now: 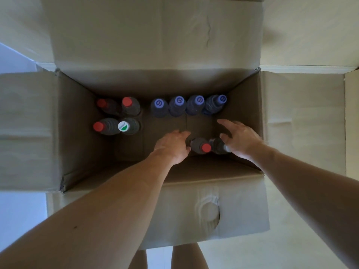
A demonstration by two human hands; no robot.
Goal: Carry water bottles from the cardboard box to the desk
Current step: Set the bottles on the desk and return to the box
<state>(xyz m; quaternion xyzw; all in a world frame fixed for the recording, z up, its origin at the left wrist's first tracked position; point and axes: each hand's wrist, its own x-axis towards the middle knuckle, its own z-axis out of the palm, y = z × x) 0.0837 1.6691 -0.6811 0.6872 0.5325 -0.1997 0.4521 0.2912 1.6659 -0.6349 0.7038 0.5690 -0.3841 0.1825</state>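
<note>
Reaching into the cardboard box point(81, 121) for the red-cap bottle point(202, 147) near the front wall. Left hand point(172, 146) and right hand point(240, 138) both spread wide, holding nothing. Next: grab, lift, carry to desk.

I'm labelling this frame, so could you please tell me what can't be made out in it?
- Head view: whether the left hand grips the near red-capped bottle; its fingers are hidden behind its own back.
- Head view: the cap of the bottle beside it, covered by the right hand.
- Head view: the white-and-green cap text is too small.
- Head view: the desk lies outside the frame.
- Head view: the cardboard box shadow obscures bottle labels.
</note>
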